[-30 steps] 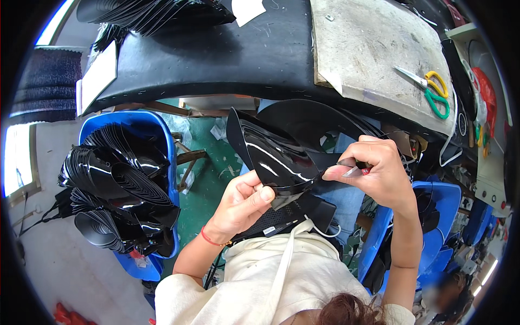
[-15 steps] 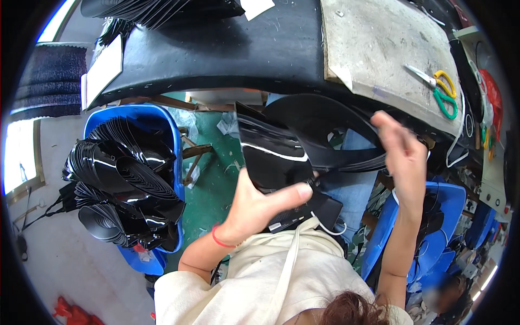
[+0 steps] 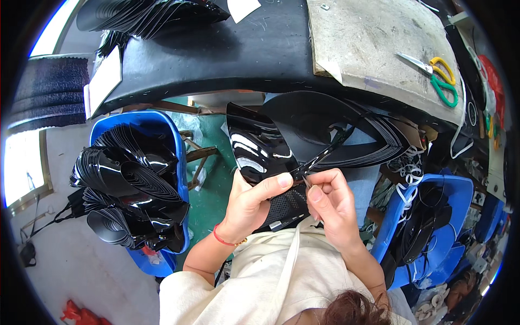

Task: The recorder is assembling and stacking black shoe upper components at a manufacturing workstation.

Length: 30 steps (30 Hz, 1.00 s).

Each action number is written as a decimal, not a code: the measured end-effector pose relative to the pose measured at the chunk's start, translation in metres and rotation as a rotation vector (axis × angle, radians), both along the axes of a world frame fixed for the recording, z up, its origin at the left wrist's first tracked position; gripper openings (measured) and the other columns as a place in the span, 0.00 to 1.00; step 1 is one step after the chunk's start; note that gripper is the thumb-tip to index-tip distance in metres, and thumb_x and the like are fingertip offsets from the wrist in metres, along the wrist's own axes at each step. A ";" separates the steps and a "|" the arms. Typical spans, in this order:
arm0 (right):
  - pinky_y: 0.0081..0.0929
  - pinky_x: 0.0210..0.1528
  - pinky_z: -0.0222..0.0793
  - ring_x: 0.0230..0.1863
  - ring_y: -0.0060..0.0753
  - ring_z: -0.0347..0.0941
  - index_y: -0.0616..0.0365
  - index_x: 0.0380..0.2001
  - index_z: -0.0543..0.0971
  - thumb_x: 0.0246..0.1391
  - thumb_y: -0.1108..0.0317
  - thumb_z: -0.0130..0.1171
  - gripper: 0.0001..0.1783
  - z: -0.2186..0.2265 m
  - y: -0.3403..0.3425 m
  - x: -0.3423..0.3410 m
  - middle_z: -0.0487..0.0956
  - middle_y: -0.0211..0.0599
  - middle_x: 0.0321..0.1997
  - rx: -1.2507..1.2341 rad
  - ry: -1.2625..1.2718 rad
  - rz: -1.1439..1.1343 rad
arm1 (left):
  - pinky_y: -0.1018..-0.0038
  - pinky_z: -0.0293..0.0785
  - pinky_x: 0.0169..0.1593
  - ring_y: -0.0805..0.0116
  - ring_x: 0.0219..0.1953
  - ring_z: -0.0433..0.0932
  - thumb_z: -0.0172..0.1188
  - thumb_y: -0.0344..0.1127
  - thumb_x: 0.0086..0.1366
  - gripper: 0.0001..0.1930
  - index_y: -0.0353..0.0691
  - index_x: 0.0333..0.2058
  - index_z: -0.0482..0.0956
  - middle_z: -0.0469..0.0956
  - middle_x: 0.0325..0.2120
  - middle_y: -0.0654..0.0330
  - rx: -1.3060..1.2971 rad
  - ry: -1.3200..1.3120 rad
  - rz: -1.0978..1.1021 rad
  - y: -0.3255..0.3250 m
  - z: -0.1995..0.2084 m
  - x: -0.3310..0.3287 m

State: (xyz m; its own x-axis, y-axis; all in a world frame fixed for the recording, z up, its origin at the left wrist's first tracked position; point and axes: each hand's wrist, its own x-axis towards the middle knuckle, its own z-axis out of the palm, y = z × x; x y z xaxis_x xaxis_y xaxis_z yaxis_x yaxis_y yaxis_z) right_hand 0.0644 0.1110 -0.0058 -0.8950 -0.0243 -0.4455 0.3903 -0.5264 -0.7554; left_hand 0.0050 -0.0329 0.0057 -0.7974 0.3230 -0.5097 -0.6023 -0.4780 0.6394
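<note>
Over my lap lies a stack of curved black glossy sheets (image 3: 257, 135), with a wide dark loop of layered sheets (image 3: 295, 114) spreading to the right. My left hand (image 3: 252, 197) grips the near edge of the glossy sheets, thumb on top. A narrow shiny black strap (image 3: 330, 146) crosses the loop down to where both hands meet. Close to my left thumb, my right hand (image 3: 333, 203) pinches something thin at the strap's lower end; its kind is hidden by the fingers. Beneath the hands is a black perforated piece (image 3: 284, 208).
A blue bin (image 3: 181, 157) full of curled black sheets stands left; another blue bin (image 3: 455, 200) holds black pieces at right. The black worktable (image 3: 260, 49) ahead carries more black sheets (image 3: 157, 16), a grey board (image 3: 374, 43) and scissors (image 3: 441, 78) with yellow and green handles.
My right hand has come from the right side of the loop down and left, closing into a pinch beside my left thumb. The strap now lies across the loop. My left hand keeps its grip.
</note>
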 end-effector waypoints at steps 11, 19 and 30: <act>0.08 0.28 0.59 0.26 0.08 0.64 0.60 0.31 0.68 0.55 0.69 0.56 0.08 -0.002 -0.007 -0.018 0.73 0.27 0.26 -0.018 0.020 -0.102 | 0.80 0.71 0.38 0.78 0.33 0.74 0.61 0.24 0.52 0.11 0.34 0.36 0.75 0.77 0.31 0.64 -0.066 0.080 -0.001 0.004 0.001 -0.003; 0.12 0.25 0.62 0.24 0.13 0.64 0.59 0.34 0.71 0.38 0.62 0.71 0.23 0.006 0.036 -0.041 0.70 0.24 0.22 0.897 0.333 0.032 | 0.81 0.70 0.37 0.79 0.31 0.73 0.60 0.25 0.52 0.10 0.31 0.35 0.77 0.77 0.29 0.63 -0.230 0.171 0.070 -0.011 0.000 -0.011; 0.22 0.22 0.69 0.22 0.28 0.73 0.57 0.34 0.76 0.32 0.81 0.56 0.19 -0.035 0.065 -0.082 0.76 0.33 0.36 1.598 0.896 0.356 | 0.77 0.70 0.37 0.76 0.31 0.72 0.59 0.26 0.57 0.08 0.31 0.35 0.74 0.74 0.30 0.62 -1.377 1.109 0.520 -0.086 0.061 -0.120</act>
